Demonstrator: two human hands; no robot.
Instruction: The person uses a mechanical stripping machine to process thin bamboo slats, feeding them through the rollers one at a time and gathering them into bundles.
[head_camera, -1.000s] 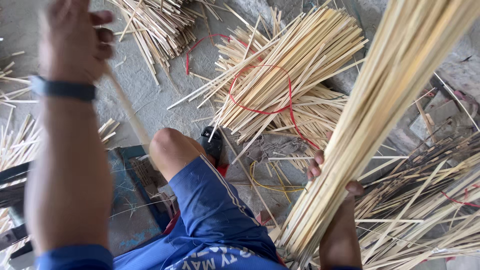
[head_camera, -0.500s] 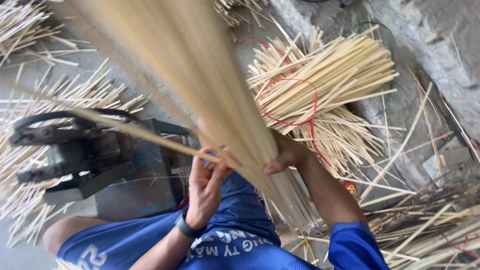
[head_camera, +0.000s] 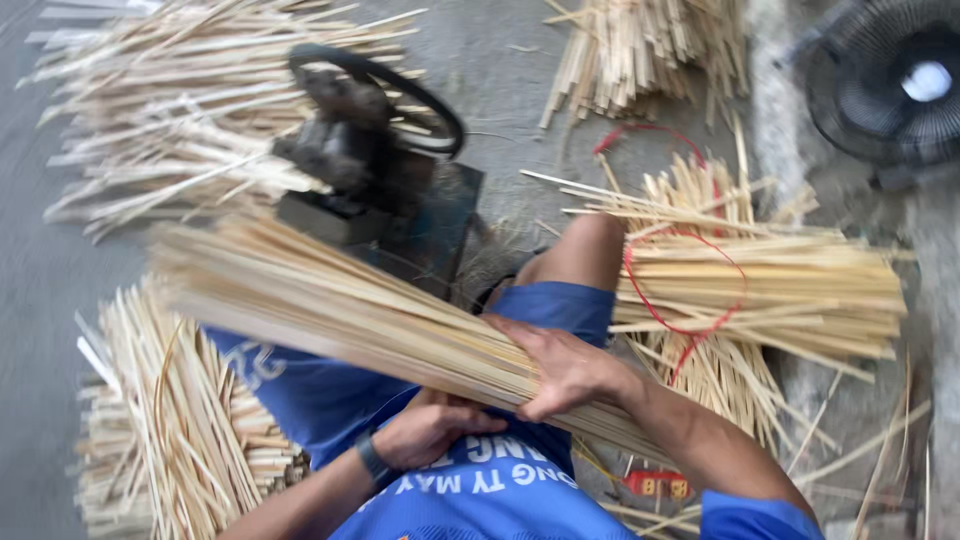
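Note:
A thick bundle of long pale bamboo sticks (head_camera: 330, 305) lies across my lap, its free end fanning out to the left. My right hand (head_camera: 560, 368) rests on top of the bundle and grips it near its lower end. Under the bundle, my left hand (head_camera: 430, 428), with a dark wristband, is curled around the sticks from below. I sit in blue shorts, one bare knee (head_camera: 590, 245) raised beyond the bundle.
A dark metal machine with a black wheel (head_camera: 365, 150) stands just beyond my knees. Piles of bamboo sticks (head_camera: 170, 130) lie all around, one tied with red cord (head_camera: 700, 290) at the right. A black fan (head_camera: 895, 85) stands at the top right.
The bundle has swung down from upright in front of me to lying nearly flat across my lap. Both hands have closed on it near its lower end, and my view has turned.

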